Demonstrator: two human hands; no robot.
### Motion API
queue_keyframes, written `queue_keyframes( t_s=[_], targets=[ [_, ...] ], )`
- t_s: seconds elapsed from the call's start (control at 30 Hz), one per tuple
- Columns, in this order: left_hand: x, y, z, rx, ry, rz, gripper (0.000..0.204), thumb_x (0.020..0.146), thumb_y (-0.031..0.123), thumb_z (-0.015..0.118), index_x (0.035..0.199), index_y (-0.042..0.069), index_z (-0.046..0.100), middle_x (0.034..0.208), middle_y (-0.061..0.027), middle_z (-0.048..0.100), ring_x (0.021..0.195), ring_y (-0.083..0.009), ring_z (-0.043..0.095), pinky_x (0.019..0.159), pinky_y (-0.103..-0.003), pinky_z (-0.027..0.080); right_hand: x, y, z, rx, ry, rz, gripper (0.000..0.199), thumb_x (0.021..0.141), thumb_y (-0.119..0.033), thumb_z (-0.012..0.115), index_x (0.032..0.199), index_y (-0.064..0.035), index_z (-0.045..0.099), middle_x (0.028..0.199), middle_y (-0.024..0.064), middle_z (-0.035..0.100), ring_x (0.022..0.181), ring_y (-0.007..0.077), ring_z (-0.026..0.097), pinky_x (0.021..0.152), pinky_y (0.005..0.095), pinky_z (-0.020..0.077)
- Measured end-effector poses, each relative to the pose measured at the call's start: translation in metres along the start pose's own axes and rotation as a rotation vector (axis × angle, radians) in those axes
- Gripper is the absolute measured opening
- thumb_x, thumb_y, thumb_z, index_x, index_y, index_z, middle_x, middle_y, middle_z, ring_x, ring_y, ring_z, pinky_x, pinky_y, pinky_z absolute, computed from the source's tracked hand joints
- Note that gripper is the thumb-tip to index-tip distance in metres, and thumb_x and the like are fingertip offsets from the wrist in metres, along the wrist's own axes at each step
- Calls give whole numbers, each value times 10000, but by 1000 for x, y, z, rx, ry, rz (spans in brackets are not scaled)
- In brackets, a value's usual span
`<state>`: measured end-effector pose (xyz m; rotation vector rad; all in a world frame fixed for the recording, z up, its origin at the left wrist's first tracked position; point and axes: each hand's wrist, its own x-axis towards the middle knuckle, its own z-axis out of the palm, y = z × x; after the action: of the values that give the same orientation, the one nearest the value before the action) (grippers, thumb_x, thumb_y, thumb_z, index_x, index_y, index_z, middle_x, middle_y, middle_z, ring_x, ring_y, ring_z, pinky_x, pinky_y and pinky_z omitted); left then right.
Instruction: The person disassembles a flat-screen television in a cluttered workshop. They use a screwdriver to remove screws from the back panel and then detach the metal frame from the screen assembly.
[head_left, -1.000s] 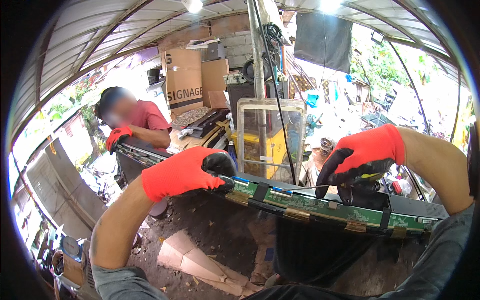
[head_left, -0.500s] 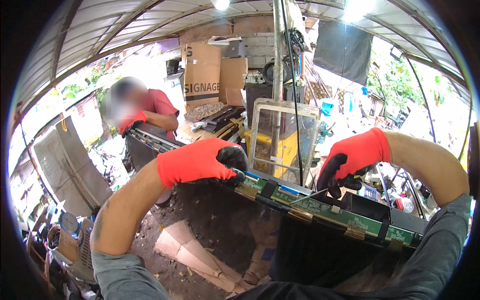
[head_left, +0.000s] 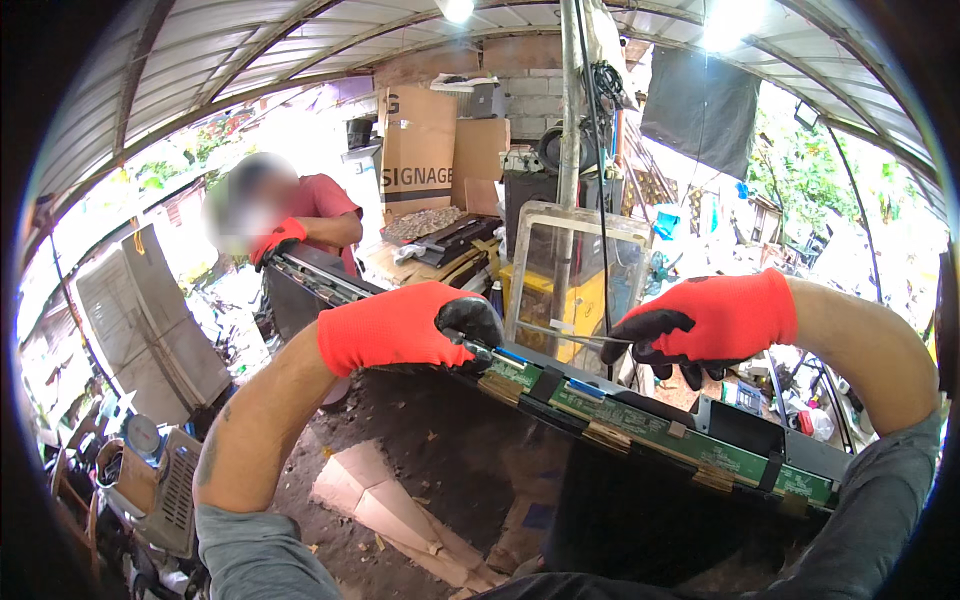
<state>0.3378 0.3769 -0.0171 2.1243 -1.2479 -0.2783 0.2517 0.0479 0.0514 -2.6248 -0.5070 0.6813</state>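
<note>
A large flat display panel [head_left: 650, 520] with a dark face stands tilted in front of me. Along its top edge runs a narrow green circuit board [head_left: 640, 424] with blue connectors and brown and black tape strips. My left hand [head_left: 420, 325], in a red glove with black palm, is closed on the panel's upper left edge. In the same kind of glove, my right hand [head_left: 700, 325] pinches a thin pointed metal tool [head_left: 585, 341], exact kind unclear. The tool's tip points left, above the board and apart from it. My lower left fingers are hidden behind the edge.
At the left, a co-worker [head_left: 325, 208] in a red shirt and red glove leans over another dark panel [head_left: 300, 300]. A metal post [head_left: 570, 150] and a framed clear pane [head_left: 520, 270] stand beyond my panel. Flattened cardboard [head_left: 390, 510] lies on the ground; a grey crate [head_left: 178, 490] sits at left.
My right hand has lifted and moved slightly left, taking the metal tool off the circuit board. The tool now lies nearly level. My left hand keeps its hold on the panel edge.
</note>
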Motion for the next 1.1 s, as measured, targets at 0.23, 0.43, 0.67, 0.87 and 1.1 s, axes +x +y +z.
queue_keyframes(
  t_s=[0.23,0.43,0.67,0.87,1.1],
  targets=[
    [-1,-1,0,-64,7,-31,267,879,127,750,1114,22,678,993,-20,689,925,-94,597,828,-283,508,22,-17,3,-293,109,-203,430,952,-186,592,1377,-132,634,1023,148,729,888,260,675,813,393,530],
    [-4,-1,2,-78,40,28,268,894,162,759,1108,16,689,975,-40,690,911,-115,606,826,-304,505,38,-28,0,-213,-29,-167,453,961,-173,568,1412,-153,607,940,108,732,811,190,673,744,341,533],
    [-5,-4,0,-32,27,-12,320,854,138,768,1142,31,677,1021,-21,694,947,-87,594,861,-287,511,44,-21,-4,-167,-64,-127,539,977,-67,453,1499,-174,537,785,37,718,645,92,656,612,277,541],
    [-7,-3,0,-70,34,-13,317,855,119,776,1145,29,684,1029,-17,693,952,-83,592,859,-278,510,44,-22,1,-181,-49,-166,539,965,-61,450,1475,-190,569,772,26,701,637,92,648,609,277,542],
    [-9,-1,3,-46,51,22,272,903,171,747,1123,24,684,973,-42,694,911,-126,602,843,-311,500,39,-28,4,-213,-5,-172,436,929,-196,608,1361,-155,656,982,147,740,850,231,682,791,382,533]
  ],
)
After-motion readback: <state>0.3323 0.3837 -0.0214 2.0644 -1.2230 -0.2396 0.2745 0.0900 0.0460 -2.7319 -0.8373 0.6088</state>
